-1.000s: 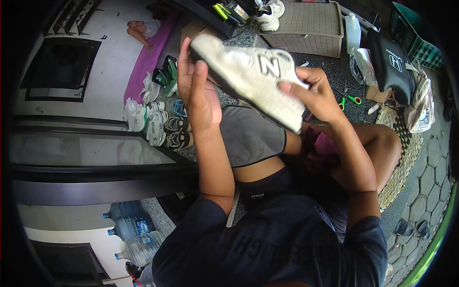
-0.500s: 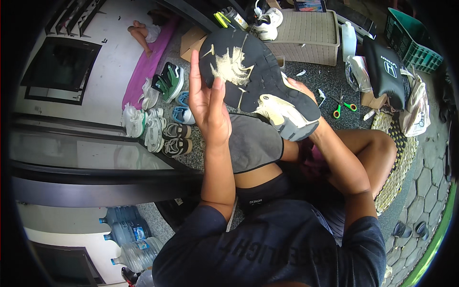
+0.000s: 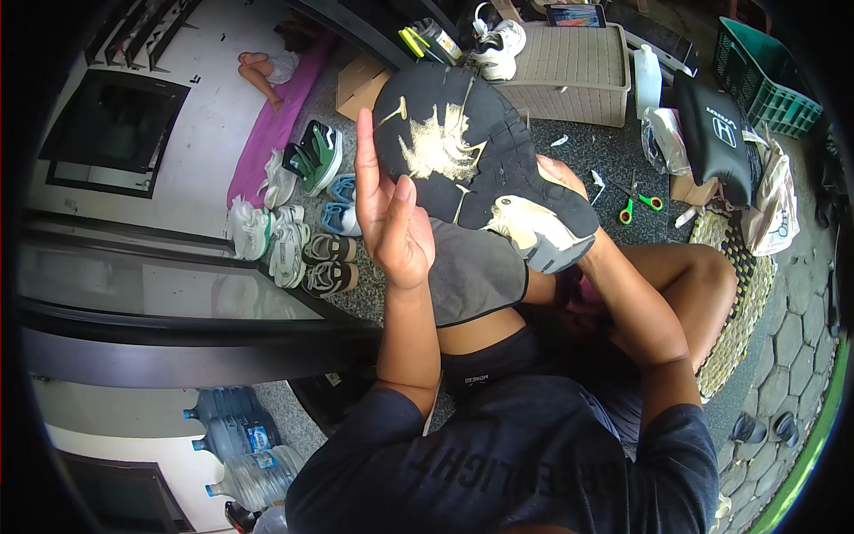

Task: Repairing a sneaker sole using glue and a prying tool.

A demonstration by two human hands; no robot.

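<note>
In front of me is a shoe (image 3: pixel 511 133), its black sole turned up toward me. Worn cream patches (image 3: pixel 438 147) show at the wide end and near the narrow end, which is partly grey. My right hand (image 3: pixel 562 174) grips the narrow end from the right, with most of its fingers hidden behind the sole. Beside the wide end, my left hand (image 3: pixel 396 222) is upright with fingers stretched and thumb apart. It holds nothing, and I cannot tell whether it touches the shoe. Below, a grey cloth pad (image 3: pixel 480 271) with dark edging lies over my left leg.
Several pairs of shoes (image 3: pixel 307 236) stand to the left. Green-handled scissors (image 3: pixel 640 206) lie on the speckled floor at right. Farther back are a lidded woven-look box (image 3: pixel 578 71), white sneakers (image 3: pixel 498 49), a black cushion (image 3: pixel 712 129) and a green crate (image 3: pixel 774 84).
The shoe has tipped slightly and its patches sit a little lower. My left hand has shifted slightly down, still with fingers stretched; my right hand keeps its grip.
</note>
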